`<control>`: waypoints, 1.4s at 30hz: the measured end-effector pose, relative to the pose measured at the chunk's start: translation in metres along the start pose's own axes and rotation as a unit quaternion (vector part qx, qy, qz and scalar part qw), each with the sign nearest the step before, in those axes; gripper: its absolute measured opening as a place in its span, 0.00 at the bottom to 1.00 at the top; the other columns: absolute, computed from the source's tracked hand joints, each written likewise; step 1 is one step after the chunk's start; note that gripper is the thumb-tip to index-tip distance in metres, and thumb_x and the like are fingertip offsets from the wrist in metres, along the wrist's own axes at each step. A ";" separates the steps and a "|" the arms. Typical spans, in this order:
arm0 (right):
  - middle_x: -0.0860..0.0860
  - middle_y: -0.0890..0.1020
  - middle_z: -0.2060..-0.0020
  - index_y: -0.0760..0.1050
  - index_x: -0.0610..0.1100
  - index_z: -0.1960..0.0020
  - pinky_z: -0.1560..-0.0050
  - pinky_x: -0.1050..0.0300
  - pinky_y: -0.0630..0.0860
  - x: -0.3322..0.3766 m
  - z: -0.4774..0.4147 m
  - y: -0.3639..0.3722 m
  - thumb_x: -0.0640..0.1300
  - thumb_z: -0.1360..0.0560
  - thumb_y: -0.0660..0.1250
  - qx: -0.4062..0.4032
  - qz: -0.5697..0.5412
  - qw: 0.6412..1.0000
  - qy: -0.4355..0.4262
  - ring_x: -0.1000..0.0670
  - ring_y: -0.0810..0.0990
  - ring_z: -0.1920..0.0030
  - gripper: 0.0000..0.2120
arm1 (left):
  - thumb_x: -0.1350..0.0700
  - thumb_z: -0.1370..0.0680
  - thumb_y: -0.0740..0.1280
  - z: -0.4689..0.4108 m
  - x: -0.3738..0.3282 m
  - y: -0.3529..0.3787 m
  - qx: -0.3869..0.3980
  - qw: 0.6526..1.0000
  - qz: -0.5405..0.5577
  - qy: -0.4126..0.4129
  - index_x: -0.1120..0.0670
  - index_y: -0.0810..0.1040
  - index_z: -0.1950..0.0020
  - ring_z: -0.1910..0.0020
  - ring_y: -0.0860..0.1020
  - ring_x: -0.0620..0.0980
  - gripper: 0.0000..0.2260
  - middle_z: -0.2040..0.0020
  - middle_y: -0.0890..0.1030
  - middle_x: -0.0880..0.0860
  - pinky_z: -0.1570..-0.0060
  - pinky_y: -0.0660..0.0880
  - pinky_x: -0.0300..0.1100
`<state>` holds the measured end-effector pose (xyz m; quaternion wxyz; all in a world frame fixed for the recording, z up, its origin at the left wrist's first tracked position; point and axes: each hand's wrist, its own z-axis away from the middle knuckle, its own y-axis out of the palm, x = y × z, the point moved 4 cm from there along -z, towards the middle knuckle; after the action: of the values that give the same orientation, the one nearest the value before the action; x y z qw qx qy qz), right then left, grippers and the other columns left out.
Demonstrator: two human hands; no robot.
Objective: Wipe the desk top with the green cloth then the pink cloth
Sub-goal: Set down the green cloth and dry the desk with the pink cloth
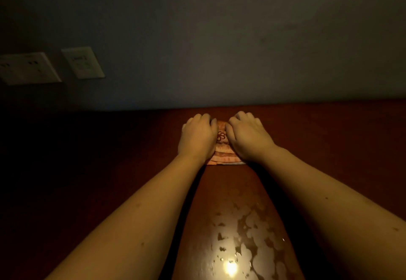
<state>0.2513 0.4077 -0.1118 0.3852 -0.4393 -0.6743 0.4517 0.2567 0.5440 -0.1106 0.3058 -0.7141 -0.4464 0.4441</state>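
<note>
A folded pink cloth [222, 154] with a small flower pattern lies on the dark brown desk top [318, 139], close to the wall. My left hand [197, 137] presses on its left side and my right hand [247, 137] on its right side, fingers curled over the far edge. Both hands cover most of the cloth; only a middle strip and the near edge show. No green cloth is in view.
Wet streaks and droplets [248, 231] glisten on the desk between my forearms, with a lamp glare near the bottom. Two wall sockets [82, 62] [26, 67] sit on the grey wall at the left. The left part of the desk is very dark.
</note>
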 end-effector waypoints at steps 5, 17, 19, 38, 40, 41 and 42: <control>0.44 0.73 0.45 0.73 0.44 0.44 0.44 0.45 0.68 0.002 0.006 -0.001 0.50 0.18 0.51 0.011 0.000 1.000 -0.017 0.42 0.71 0.45 0.15 | 0.57 0.17 0.58 0.020 -0.010 -0.014 0.006 0.999 -0.015 0.052 0.61 0.78 0.48 0.51 0.76 0.63 0.11 0.52 0.79 0.61 0.51 0.73 0.58; 0.44 0.74 0.46 0.73 0.43 0.44 0.47 0.46 0.69 0.020 0.041 -0.016 0.49 0.18 0.51 0.021 0.036 0.999 -0.007 0.42 0.72 0.46 0.15 | 0.52 0.17 0.47 0.043 -0.006 -0.011 0.041 0.997 -0.063 0.027 0.54 0.74 0.45 0.49 0.76 0.59 0.17 0.49 0.78 0.56 0.51 0.71 0.52; 0.44 0.74 0.46 0.73 0.43 0.43 0.46 0.46 0.69 0.021 0.048 -0.016 0.50 0.18 0.50 0.029 0.027 0.999 -0.001 0.42 0.72 0.46 0.16 | 0.52 0.16 0.50 0.052 -0.010 -0.016 0.037 0.996 -0.075 0.030 0.54 0.74 0.44 0.49 0.76 0.58 0.15 0.49 0.78 0.55 0.51 0.71 0.52; 0.46 0.77 0.55 0.78 0.42 0.56 0.52 0.47 0.71 0.026 0.066 -0.023 0.48 0.17 0.51 -0.042 -0.010 0.999 -0.005 0.45 0.75 0.54 0.20 | 0.52 0.16 0.49 0.074 -0.021 -0.026 0.033 0.995 -0.082 0.038 0.53 0.74 0.48 0.51 0.77 0.57 0.14 0.51 0.78 0.54 0.54 0.71 0.51; 0.47 0.76 0.56 0.77 0.43 0.56 0.53 0.47 0.71 0.028 0.072 -0.024 0.48 0.17 0.51 -0.042 -0.013 0.999 -0.014 0.45 0.74 0.55 0.20 | 0.53 0.16 0.50 0.086 -0.023 -0.030 0.022 0.996 -0.081 0.038 0.53 0.73 0.47 0.52 0.76 0.57 0.13 0.52 0.78 0.54 0.56 0.69 0.50; 0.47 0.76 0.56 0.77 0.43 0.56 0.54 0.47 0.71 0.028 0.072 -0.024 0.48 0.17 0.50 -0.042 -0.011 0.999 -0.017 0.45 0.74 0.55 0.20 | 0.53 0.16 0.50 0.088 -0.023 -0.030 0.019 0.995 -0.084 0.040 0.53 0.73 0.47 0.52 0.76 0.57 0.13 0.52 0.78 0.54 0.57 0.68 0.48; 0.46 0.76 0.56 0.77 0.43 0.56 0.55 0.47 0.71 0.027 0.071 -0.024 0.48 0.17 0.50 -0.044 -0.005 0.999 -0.020 0.45 0.74 0.56 0.20 | 0.53 0.16 0.50 0.087 -0.023 -0.028 0.019 0.995 -0.088 0.042 0.53 0.73 0.48 0.52 0.76 0.56 0.13 0.52 0.77 0.54 0.57 0.66 0.47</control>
<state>0.1720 0.4089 -0.1069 0.3538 -0.4431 -0.7035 0.4283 0.1628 0.5386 -0.1150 0.3755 -0.6843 -0.4859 0.3933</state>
